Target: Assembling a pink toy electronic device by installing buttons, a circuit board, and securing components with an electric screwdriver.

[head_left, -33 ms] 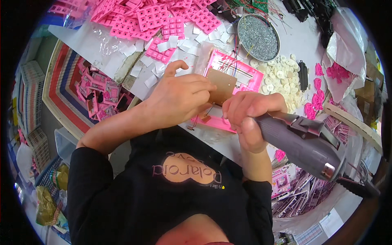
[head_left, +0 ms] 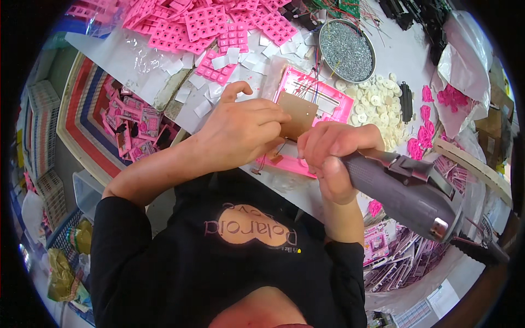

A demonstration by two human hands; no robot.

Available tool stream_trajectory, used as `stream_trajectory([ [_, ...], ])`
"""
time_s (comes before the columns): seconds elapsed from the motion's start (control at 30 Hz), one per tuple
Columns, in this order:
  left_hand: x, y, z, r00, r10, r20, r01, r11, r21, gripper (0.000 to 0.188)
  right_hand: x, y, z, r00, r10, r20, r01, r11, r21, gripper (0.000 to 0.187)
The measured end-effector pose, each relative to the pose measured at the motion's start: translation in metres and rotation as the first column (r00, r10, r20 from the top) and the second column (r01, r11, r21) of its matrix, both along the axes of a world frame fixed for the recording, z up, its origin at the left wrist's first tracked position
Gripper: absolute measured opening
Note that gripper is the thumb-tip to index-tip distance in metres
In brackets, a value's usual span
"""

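brown board [head_left: 298, 112] lies in pink case [head_left: 344, 106]; probably light, stiff, best held by edges. left hand [head_left: 240, 128]: bent fingers at board's left edge, can't tell if pinching. right hand [head_left: 342, 146] grips 1 grey power tool [head_left: 402, 188]. practically no change from earlier frame.

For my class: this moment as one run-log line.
left hand: touching brown board; right hand: gripping grey power tool; brown board: over pink plastic casing; nearby: screws in metal bowl

A white table [head_left: 404, 57] holds a big pile of pink button pads [head_left: 205, 23], white paper bits [head_left: 249, 59], a round bowl [head_left: 374, 60], little white discs [head_left: 377, 104], a pink case [head_left: 345, 106] and small pink pieces [head_left: 424, 132].
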State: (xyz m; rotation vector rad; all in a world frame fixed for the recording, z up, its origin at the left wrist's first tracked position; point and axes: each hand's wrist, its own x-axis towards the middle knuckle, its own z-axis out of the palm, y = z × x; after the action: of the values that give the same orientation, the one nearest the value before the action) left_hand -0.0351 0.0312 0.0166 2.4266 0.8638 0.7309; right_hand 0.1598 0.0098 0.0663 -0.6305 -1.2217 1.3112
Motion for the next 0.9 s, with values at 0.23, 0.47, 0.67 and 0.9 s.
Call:
stream_trajectory([
  [0.23,-0.001,-0.002,-0.001,0.999,0.024,0.027,-0.023,0.999,-0.036,0.016,-0.003,0.001,-0.006,0.972,0.054,0.231,-0.074,0.994,0.081,0.024],
  [0.47,0.003,-0.007,-0.003,0.986,0.092,0.138,-0.082,0.994,-0.071,0.015,0.0,0.011,0.015,0.974,0.087,-0.209,-0.092,0.996,-0.011,0.027],
  [0.67,0.004,-0.008,-0.005,0.968,0.113,0.223,-0.083,0.987,-0.139,0.018,0.004,0.01,0.02,0.971,0.17,-0.17,-0.173,0.985,-0.005,0.029],
  [0.9,0.005,-0.003,0.008,0.931,0.301,0.207,-0.303,0.953,-0.023,0.027,-0.008,0.029,0.01,0.997,0.028,-0.066,-0.025,0.998,0.056,0.026],
])
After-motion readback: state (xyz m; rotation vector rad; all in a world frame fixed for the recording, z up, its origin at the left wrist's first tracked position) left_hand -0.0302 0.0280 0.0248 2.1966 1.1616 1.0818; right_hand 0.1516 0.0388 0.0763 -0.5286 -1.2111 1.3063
